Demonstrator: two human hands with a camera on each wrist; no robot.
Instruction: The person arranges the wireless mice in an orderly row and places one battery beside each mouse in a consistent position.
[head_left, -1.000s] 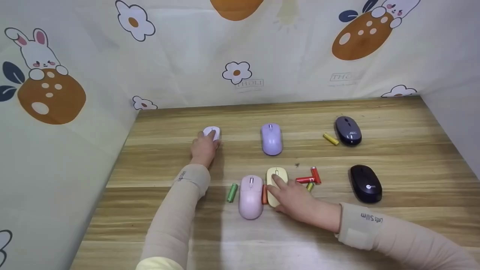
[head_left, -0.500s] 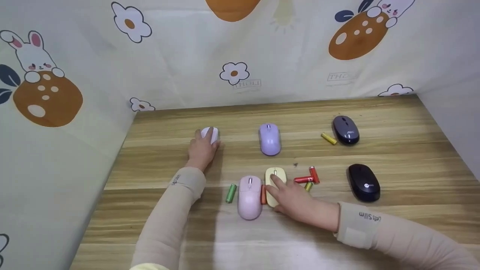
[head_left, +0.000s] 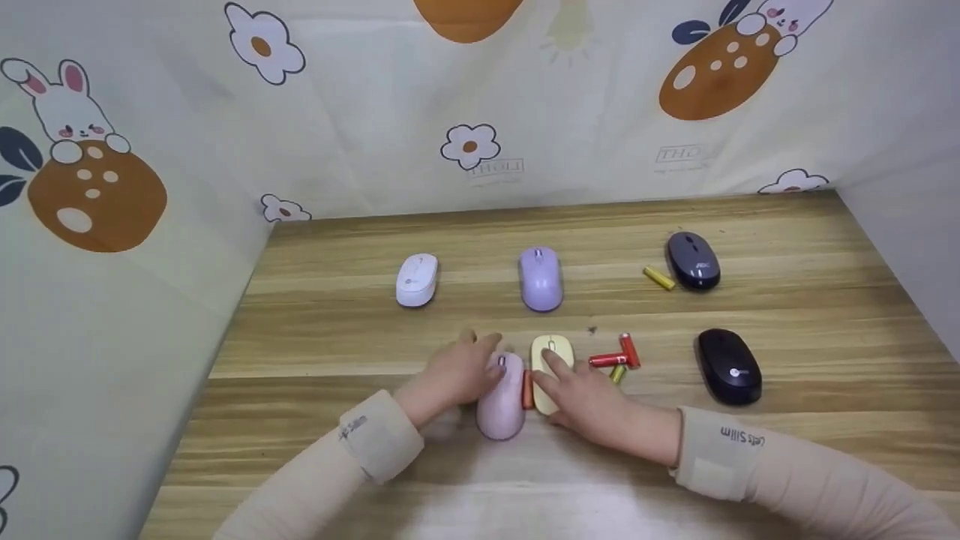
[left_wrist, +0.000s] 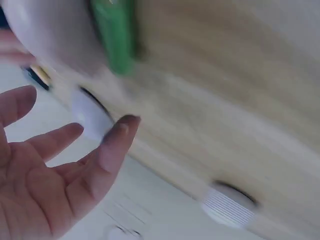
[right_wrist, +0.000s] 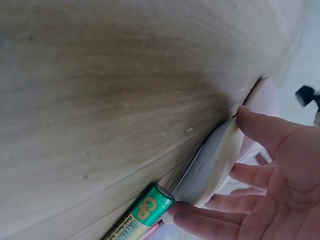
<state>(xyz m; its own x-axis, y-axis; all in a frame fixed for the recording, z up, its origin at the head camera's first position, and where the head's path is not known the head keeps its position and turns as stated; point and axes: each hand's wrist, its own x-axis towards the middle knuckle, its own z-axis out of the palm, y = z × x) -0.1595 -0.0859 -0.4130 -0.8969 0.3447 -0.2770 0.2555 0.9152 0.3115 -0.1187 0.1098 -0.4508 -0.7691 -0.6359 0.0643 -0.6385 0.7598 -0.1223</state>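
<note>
In the head view my right hand [head_left: 592, 394] lies over the yellow mouse [head_left: 551, 345]. The right wrist view shows its thumb at one end of that mouse [right_wrist: 212, 160] and a fingertip at the other, holding it. My left hand [head_left: 461, 371] is over the left side and front of the pink mouse [head_left: 501, 412], fingers spread and holding nothing. A green battery [left_wrist: 114, 35] shows beside the pink mouse in the left wrist view; the hand hides it from the head view. Between the pink and yellow mice lies an orange-red battery [head_left: 528, 390].
A white mouse [head_left: 417, 280] and a purple mouse [head_left: 541, 279] lie farther back. At the right are a grey mouse [head_left: 694, 260] with a yellow battery [head_left: 658, 277], and a black mouse [head_left: 729, 366]. Red batteries [head_left: 609, 360] lie near the right hand, beside a yellow-green battery [head_left: 618, 373].
My left hand has left the white mouse, which stays at the back left, and has come nearer and rightward to the pink mouse. The right hand has stayed on the yellow mouse.
</note>
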